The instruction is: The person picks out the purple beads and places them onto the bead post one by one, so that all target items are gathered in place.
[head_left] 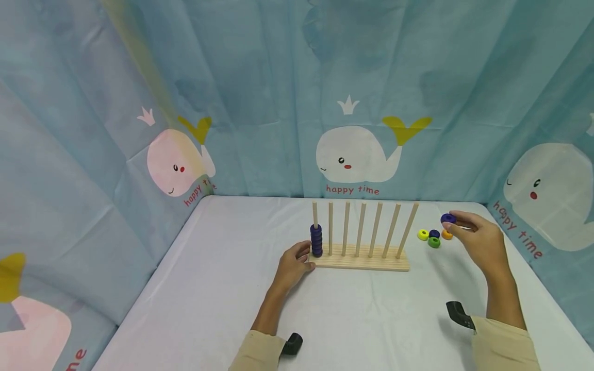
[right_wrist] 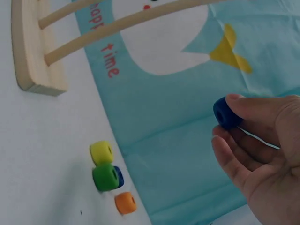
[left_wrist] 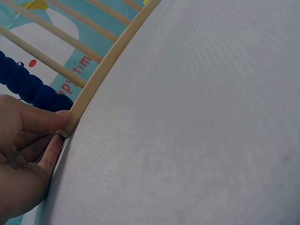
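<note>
A wooden peg board (head_left: pixel 362 264) with several upright pegs stands on the table, a stack of dark blue beads (head_left: pixel 316 241) on its leftmost peg. My left hand (head_left: pixel 293 265) grips the left end of the board's base; in the left wrist view the thumb (left_wrist: pixel 44 121) presses on the base beside the lowest bead. Above the table at the right, my right hand (head_left: pixel 480 239) pinches one dark blue bead (right_wrist: pixel 227 114) between thumb and fingers. Below it lie a yellow bead (head_left: pixel 423 235), a green bead (head_left: pixel 434 242), an orange bead (head_left: pixel 447 235) and another dark blue bead (head_left: pixel 434 234).
A white cloth (head_left: pixel 223 268) covers the table. Blue curtains (head_left: pixel 260 103) printed with whales hang behind it and along both sides. Each sleeve has a black wrist mount (head_left: pixel 459 313) sticking out at the cuff.
</note>
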The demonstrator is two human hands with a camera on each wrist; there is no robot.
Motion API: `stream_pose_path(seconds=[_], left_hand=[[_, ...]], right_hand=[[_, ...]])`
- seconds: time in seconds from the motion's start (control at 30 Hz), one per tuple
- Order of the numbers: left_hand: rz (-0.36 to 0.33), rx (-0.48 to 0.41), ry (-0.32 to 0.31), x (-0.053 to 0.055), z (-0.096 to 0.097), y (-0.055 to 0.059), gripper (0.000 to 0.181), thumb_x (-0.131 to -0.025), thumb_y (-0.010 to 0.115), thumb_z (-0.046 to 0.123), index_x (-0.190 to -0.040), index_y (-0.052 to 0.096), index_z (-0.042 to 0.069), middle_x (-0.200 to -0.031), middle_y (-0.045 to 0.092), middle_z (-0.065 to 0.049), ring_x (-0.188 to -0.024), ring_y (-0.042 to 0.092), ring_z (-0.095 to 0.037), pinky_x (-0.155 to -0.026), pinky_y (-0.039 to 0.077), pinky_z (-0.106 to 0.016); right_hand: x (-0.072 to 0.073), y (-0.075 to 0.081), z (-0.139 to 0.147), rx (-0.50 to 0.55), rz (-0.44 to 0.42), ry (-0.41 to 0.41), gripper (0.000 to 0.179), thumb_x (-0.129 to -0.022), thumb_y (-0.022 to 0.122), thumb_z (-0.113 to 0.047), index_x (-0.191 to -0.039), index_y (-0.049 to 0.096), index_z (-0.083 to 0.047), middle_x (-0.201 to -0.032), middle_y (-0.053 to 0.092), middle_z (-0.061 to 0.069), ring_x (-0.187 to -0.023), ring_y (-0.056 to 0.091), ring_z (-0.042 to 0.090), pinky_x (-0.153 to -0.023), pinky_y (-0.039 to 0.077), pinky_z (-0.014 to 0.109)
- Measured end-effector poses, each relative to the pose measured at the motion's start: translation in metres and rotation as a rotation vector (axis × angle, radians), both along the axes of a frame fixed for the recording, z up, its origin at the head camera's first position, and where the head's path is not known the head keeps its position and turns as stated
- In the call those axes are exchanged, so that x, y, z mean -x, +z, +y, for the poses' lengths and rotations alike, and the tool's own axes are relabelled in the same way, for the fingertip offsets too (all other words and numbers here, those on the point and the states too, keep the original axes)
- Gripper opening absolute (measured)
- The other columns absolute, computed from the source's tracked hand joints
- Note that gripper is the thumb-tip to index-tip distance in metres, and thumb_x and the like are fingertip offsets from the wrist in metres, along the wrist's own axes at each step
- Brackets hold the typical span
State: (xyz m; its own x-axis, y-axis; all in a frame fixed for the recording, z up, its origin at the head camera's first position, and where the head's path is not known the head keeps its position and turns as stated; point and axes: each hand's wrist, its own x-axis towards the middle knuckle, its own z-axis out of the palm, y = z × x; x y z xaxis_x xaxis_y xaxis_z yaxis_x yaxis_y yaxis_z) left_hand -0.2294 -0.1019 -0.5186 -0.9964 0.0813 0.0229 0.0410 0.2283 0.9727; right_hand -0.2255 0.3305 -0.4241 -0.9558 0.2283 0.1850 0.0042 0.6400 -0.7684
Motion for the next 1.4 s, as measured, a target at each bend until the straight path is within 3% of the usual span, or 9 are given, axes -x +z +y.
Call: stream_pose_path(seconds=[0.13, 0.33, 0.47, 0.57, 0.77, 0.93, 1.07, 1.3, 1.4], left_hand=[[-0.005, -0.004, 0.001, -0.001, 0.0, -0.001, 0.063, -0.087, 0.073, -0.009, -0.148, 0.058, 0.0, -0.148, 0.06, -0.024, -0.14, 0.057, -0.037, -0.119, 0.05, -0.04], [-0.006, -0.006, 0.001, 0.0, 0.0, 0.001, 0.063, -0.087, 0.073, -0.009, -0.148, 0.058, 0.0, -0.148, 0.06, -0.024, -0.141, 0.057, -0.037, -0.119, 0.05, -0.041], [-0.01, 0.001, -0.002, 0.0, 0.0, 0.001, 0.063, -0.088, 0.073, -0.009, -0.148, 0.057, 0.0, -0.148, 0.06, -0.024, -0.14, 0.058, -0.038, -0.118, 0.051, -0.04], [-0.016, -0.001, -0.005, 0.001, 0.001, 0.0, 0.063, -0.088, 0.073, -0.009, -0.149, 0.057, 0.0, -0.148, 0.06, -0.024, -0.14, 0.058, -0.037, -0.118, 0.051, -0.038], [-0.022, -0.009, 0.002, 0.002, 0.0, 0.0, 0.064, -0.088, 0.073, -0.009, -0.149, 0.058, 0.001, -0.148, 0.06, -0.023, -0.14, 0.058, -0.036, -0.117, 0.052, -0.037], [-0.017, -0.018, 0.003, 0.0, 0.0, 0.0, 0.064, -0.087, 0.073, -0.01, -0.148, 0.058, 0.001, -0.148, 0.06, -0.025, -0.14, 0.058, -0.038, -0.118, 0.051, -0.04], [-0.014, -0.029, 0.001, 0.0, 0.0, -0.001, 0.064, -0.087, 0.074, -0.009, -0.148, 0.058, 0.001, -0.148, 0.06, -0.025, -0.141, 0.057, -0.038, -0.119, 0.05, -0.041], [0.0, -0.031, -0.004, 0.001, 0.0, 0.0, 0.064, -0.087, 0.074, -0.009, -0.148, 0.056, -0.002, -0.149, 0.059, -0.025, -0.141, 0.056, -0.039, -0.119, 0.05, -0.042], [0.001, -0.034, 0.001, 0.001, 0.0, 0.0, 0.064, -0.086, 0.075, -0.009, -0.148, 0.057, -0.002, -0.149, 0.059, -0.024, -0.141, 0.056, -0.039, -0.119, 0.05, -0.042]], right_hand=[[-0.003, 0.008, -0.006, -0.035, 0.06, -0.001, 0.059, -0.106, 0.063, -0.045, -0.149, 0.06, -0.005, -0.137, 0.066, 0.022, -0.129, 0.062, 0.048, -0.106, 0.053, 0.059], [-0.01, 0.023, -0.014, -0.043, 0.139, -0.022, 0.054, -0.105, 0.066, -0.042, -0.147, 0.063, -0.007, -0.14, 0.062, 0.018, -0.127, 0.063, 0.046, -0.099, 0.059, 0.023], [-0.014, 0.03, -0.02, -0.028, 0.179, -0.034, 0.053, -0.103, 0.069, -0.041, -0.145, 0.065, -0.009, -0.138, 0.063, 0.015, -0.114, 0.069, 0.014, -0.09, 0.054, 0.005], [-0.016, 0.033, -0.024, -0.012, 0.23, -0.032, 0.05, -0.102, 0.073, -0.037, -0.143, 0.067, -0.01, -0.132, 0.065, 0.011, -0.101, 0.058, -0.013, -0.085, 0.048, -0.002], [-0.016, 0.038, -0.035, 0.006, 0.332, 0.005, 0.044, -0.1, 0.076, -0.026, -0.139, 0.07, -0.006, -0.122, 0.067, 0.001, -0.098, 0.056, -0.019, -0.085, 0.048, -0.003], [-0.015, 0.041, -0.044, 0.004, 0.373, 0.032, 0.04, -0.099, 0.077, -0.021, -0.136, 0.071, -0.005, -0.124, 0.068, 0.01, -0.098, 0.057, -0.018, -0.081, 0.049, -0.003], [-0.015, 0.047, -0.051, -0.006, 0.408, 0.046, 0.04, -0.098, 0.078, -0.02, -0.135, 0.072, -0.006, -0.122, 0.069, 0.008, -0.099, 0.057, -0.016, -0.083, 0.047, -0.004], [-0.018, 0.061, -0.064, 0.026, 0.474, 0.104, 0.039, -0.096, 0.08, -0.014, -0.134, 0.073, -0.005, -0.116, 0.065, -0.018, -0.101, 0.06, -0.009, -0.094, 0.046, -0.001], [-0.017, 0.064, -0.068, 0.039, 0.503, 0.134, 0.04, -0.094, 0.081, -0.009, -0.133, 0.073, -0.004, -0.116, 0.063, -0.022, -0.101, 0.062, -0.005, -0.097, 0.046, 0.001]])
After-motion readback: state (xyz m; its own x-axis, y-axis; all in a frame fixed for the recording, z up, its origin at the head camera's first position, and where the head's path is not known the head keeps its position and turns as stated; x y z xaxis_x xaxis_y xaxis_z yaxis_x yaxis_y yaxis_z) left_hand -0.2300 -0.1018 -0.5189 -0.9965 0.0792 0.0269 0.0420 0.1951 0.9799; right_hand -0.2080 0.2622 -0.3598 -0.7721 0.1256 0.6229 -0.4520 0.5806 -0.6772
